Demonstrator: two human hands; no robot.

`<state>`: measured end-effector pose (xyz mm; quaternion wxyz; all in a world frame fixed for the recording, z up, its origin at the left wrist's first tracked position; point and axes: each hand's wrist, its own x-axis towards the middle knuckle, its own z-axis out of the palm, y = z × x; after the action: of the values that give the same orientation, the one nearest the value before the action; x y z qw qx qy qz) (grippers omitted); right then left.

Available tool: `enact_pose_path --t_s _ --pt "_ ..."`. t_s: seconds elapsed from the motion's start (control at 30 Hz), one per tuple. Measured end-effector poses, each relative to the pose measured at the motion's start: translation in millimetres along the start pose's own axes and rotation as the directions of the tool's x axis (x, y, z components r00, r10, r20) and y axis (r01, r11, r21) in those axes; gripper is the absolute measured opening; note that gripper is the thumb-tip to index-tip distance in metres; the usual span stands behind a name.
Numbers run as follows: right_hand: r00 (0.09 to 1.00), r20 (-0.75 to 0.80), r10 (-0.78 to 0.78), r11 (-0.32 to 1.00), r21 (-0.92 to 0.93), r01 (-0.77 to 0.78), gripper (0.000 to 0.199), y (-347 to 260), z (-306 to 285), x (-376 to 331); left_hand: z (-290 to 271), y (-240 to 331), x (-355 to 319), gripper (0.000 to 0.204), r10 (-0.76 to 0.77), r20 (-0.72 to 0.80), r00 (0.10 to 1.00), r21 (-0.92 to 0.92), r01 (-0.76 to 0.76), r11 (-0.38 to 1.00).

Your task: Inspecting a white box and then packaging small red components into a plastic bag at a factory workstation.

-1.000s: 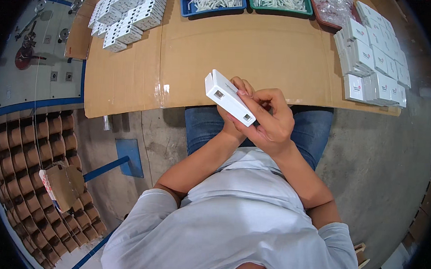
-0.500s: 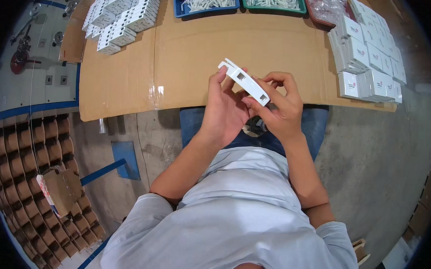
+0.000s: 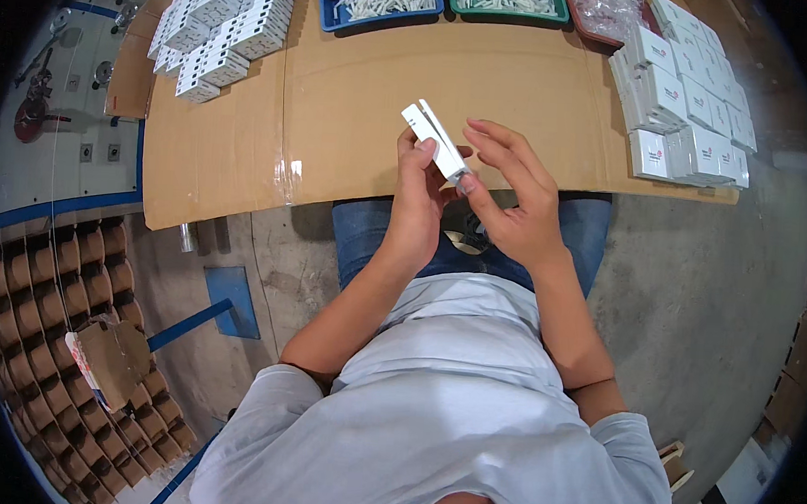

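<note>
A slim white box (image 3: 437, 144) is tilted over the table's near edge, with a narrow gap between its body and a thin flap or panel along one side. My left hand (image 3: 414, 198) is closed around it, thumb on the near face and fingers behind. At the box's lower end, the thumb of my right hand (image 3: 522, 203) touches the corner. The other right fingers are stretched out and apart, off the box. What the box holds is hidden.
Stacked white boxes with dark square holes (image 3: 218, 37) stand at the table's far left, more white boxes (image 3: 694, 112) at the right. Along the back are a blue tray (image 3: 384, 18) and a green tray (image 3: 512, 18) of small white pieces, plus a reddish tray (image 3: 590, 29) of clear plastic.
The box has turned, so its side with two dark square holes no longer faces up and a gap shows. My right fingers have lifted off and spread; my left hand has closed round it.
</note>
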<state>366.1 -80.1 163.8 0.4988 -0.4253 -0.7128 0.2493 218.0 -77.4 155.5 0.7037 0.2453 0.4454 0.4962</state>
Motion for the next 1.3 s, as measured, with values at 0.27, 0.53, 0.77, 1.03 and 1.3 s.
enact_pose_path --t_s 0.27,0.53,0.77,1.03,1.3 --pt "0.997 -0.006 0.073 0.996 0.054 -0.073 0.038 -7 11 -4 11 -4 -3 0.044 0.054 0.007 0.999 -0.012 -0.054 0.998" --pt "0.994 0.021 0.111 0.992 0.058 -0.112 0.051 -6 17 -7 11 -12 4 0.039 0.149 -0.100 0.984 -0.010 -0.151 0.989" --pt "0.993 0.090 0.074 0.996 -0.064 -0.068 0.056 -11 18 -9 4 -21 5 0.051 0.100 -0.069 0.993 -0.105 -0.107 0.989" --pt "1.000 0.023 -0.011 0.994 -0.110 0.014 0.052 -9 24 -12 0 -35 7 0.054 0.108 -0.124 0.986 -0.089 -0.120 0.989" --pt "0.996 0.079 0.044 0.994 -0.106 -0.036 0.052 -14 19 -13 10 -24 1 0.033 0.120 -0.081 0.989 -0.108 -0.129 0.986"
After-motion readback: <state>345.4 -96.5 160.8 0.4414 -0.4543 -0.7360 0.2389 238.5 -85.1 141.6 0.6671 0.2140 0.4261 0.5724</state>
